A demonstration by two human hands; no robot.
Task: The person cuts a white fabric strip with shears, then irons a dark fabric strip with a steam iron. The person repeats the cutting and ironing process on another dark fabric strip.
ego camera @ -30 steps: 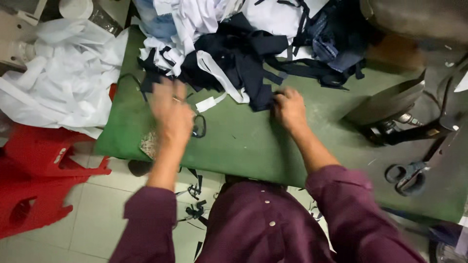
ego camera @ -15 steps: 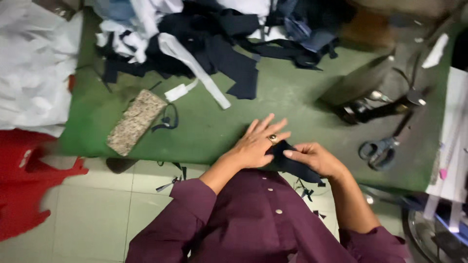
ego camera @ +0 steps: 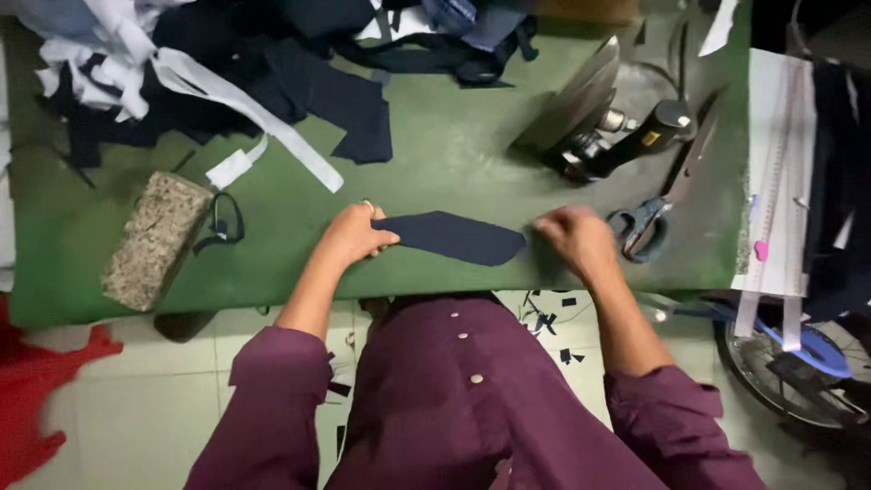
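Observation:
A flat, dark navy fabric piece (ego camera: 454, 238) with a pointed right end lies on the green table (ego camera: 454, 154) near its front edge. My left hand (ego camera: 354, 234) pinches the piece's left end. Just past the pointed tip is my right hand (ego camera: 573, 240), blurred, with its fingers curled. I cannot tell whether it touches the cloth or holds anything. Large scissors (ego camera: 642, 227) lie right beside my right hand.
A pressing iron (ego camera: 581, 109) rests at the back right. A speckled stone block (ego camera: 154, 238) sits at the left. Navy and white fabric scraps (ego camera: 227, 73) are piled along the far side. Paper with a ruler (ego camera: 780, 172), a wheel (ego camera: 789, 363) and a red stool (ego camera: 36, 390) surround the table.
The navy piece, bunched between both hands at the table's front edge before, now lies spread flat. My hands have moved apart to its two ends.

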